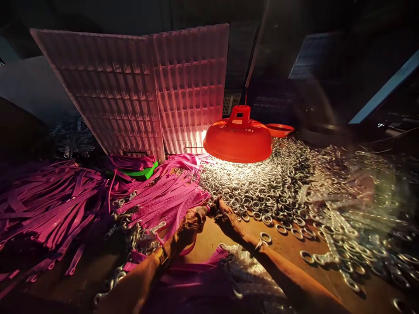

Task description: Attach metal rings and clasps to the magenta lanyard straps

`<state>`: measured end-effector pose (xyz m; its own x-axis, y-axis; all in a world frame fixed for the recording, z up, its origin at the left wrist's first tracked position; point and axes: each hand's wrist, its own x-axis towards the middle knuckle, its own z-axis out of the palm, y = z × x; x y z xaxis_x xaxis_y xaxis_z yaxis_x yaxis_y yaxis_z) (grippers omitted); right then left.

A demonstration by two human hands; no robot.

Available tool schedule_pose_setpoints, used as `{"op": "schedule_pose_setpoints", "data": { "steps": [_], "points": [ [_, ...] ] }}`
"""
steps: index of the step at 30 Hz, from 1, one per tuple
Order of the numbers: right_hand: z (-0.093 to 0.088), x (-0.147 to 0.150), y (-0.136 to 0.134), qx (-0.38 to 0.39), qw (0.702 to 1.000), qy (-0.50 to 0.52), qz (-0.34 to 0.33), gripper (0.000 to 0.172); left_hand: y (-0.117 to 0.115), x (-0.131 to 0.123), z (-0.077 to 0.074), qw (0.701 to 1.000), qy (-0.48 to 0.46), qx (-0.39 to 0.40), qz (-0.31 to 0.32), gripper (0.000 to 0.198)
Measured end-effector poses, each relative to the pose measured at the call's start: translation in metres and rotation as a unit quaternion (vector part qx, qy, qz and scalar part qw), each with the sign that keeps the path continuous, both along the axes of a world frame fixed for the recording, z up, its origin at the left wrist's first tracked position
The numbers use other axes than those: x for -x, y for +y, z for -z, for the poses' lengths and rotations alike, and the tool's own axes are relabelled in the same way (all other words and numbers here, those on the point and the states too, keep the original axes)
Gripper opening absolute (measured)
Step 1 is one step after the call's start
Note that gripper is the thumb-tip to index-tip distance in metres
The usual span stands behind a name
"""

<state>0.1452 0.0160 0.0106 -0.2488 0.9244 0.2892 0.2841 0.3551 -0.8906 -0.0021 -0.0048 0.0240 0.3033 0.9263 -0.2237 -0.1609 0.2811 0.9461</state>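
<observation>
My left hand point(194, 221) and my right hand point(226, 218) meet just above the table's middle, fingertips almost touching. The left fingers are closed on a pink strap point(190, 249), which curves down below the wrist. My right fingers are pinched together, but what lies between them is too small and dark to make out. Left of my hands is a spread of pink straps point(170, 203), some with clear plastic and metal pieces at their ends. Directly beyond my fingers lies a large heap of silver rings point(262, 187).
A red lamp point(237, 139) hangs low over the rings. Behind the straps stand ribbed, see-through panels point(191, 87). A green tray point(140, 173) sits by them, and a red bowl point(280, 129) is behind the lamp. More pink straps point(55, 200) cover the far left; clear plastic pieces point(262, 272) lie near me.
</observation>
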Motion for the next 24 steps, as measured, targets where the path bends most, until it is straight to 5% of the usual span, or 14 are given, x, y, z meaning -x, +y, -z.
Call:
{"op": "schedule_pose_setpoints", "data": {
  "steps": [5,9,13,18,24],
  "points": [
    [-0.012,-0.001,0.002,0.046,0.998,-0.020,-0.033,0.018,-0.004,-0.001,-0.007,0.991,0.076,-0.110,0.014,0.035],
    [-0.023,-0.002,0.003,0.018,0.997,-0.047,-0.058,0.023,-0.002,0.001,-0.015,0.992,0.120,-0.047,0.009,0.031],
    [-0.048,-0.007,-0.010,0.062,0.981,-0.106,-0.149,0.028,-0.001,0.010,-0.045,0.993,0.106,0.048,0.032,0.031],
    [-0.077,-0.013,-0.054,0.007,0.968,-0.205,-0.146,0.026,-0.016,0.023,-0.087,0.985,0.121,0.060,0.104,0.031],
    [-0.051,-0.034,-0.117,0.117,0.968,-0.177,-0.133,0.032,-0.065,0.018,-0.079,0.971,0.113,0.105,0.181,0.037]
  ]
}}
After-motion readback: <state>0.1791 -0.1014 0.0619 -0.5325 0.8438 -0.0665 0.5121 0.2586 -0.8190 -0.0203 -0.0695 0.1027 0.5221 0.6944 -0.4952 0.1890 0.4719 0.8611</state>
